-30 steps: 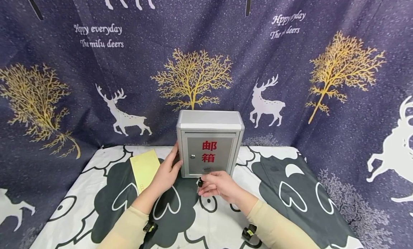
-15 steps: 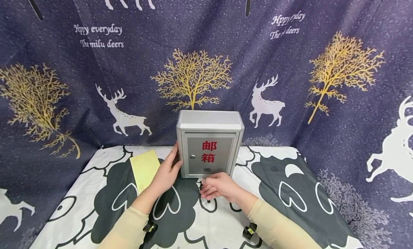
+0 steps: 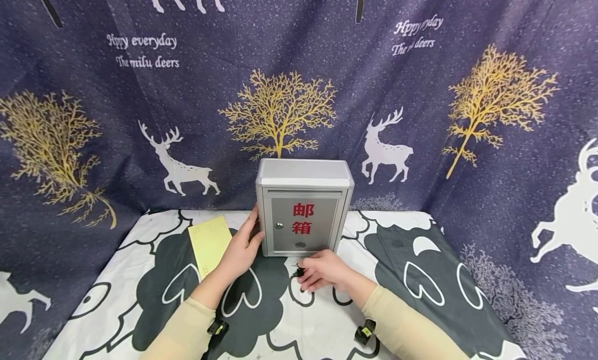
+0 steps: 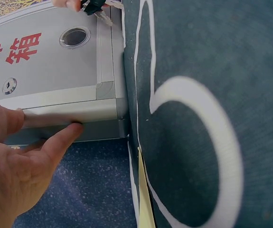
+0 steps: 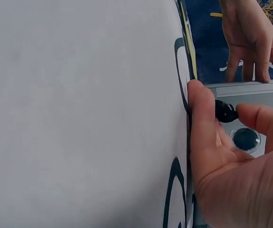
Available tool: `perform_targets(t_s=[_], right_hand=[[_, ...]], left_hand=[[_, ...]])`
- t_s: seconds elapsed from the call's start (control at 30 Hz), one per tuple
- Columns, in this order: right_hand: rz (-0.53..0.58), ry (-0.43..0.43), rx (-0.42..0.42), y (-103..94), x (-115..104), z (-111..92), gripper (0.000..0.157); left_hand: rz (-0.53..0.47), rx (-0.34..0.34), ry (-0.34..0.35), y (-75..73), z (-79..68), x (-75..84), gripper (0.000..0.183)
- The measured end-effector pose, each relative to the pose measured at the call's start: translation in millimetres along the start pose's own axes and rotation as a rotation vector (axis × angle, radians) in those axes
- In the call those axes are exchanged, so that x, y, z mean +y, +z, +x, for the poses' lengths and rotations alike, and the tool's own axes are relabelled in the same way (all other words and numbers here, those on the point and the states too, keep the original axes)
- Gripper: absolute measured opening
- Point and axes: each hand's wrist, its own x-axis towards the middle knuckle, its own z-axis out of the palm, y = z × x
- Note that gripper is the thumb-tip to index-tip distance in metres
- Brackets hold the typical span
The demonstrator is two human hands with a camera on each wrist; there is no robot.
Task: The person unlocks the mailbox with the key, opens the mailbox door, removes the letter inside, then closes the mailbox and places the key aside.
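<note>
A silver metal mailbox (image 3: 322,230) with red characters stands upright at the middle of the back. My left hand (image 3: 240,251) rests along its left side, fingers extended; in the left wrist view the fingertips (image 4: 74,128) touch that side wall. The small round lock (image 4: 9,86) on the door has nothing in its keyhole. Low in front of the door, my right hand (image 3: 324,269) pinches keys (image 4: 96,7) by a black head between thumb and index finger. Their metal blades show in the left wrist view. A dark round window (image 5: 246,139) sits low on the door.
A yellow envelope (image 3: 210,240) lies on the cloth left of the mailbox, partly behind my left forearm. The table cloth (image 3: 402,298) has a black-and-white cartoon print. A dark blue curtain (image 3: 299,38) with deer and trees hangs right behind.
My right hand has shifted slightly to the right and toward me, and the keys have turned in its fingers. The left hand and the mailbox have stayed in place.
</note>
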Motion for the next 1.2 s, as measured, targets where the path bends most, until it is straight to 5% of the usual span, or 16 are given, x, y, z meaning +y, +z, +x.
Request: perform_targets(t_s=[0.53,0.93,1.2], right_hand=[[-0.102,0.079,0.054,-9.0,1,-4,0.03],[-0.187,0.045,0.071,-27.0,3,-20,0.032],[-0.31,-0.01,0.081,-48.8,7,-43,0.034]], left_hand=[[0.0,0.003,0.001,1.9,-0.9,-2.4,0.077],[-0.018,-0.038,-0.047,-3.0,-1.5,-3.4,0.077],[0.038,-0.131,-0.068,-12.0,-10.6,0.7,0.081]])
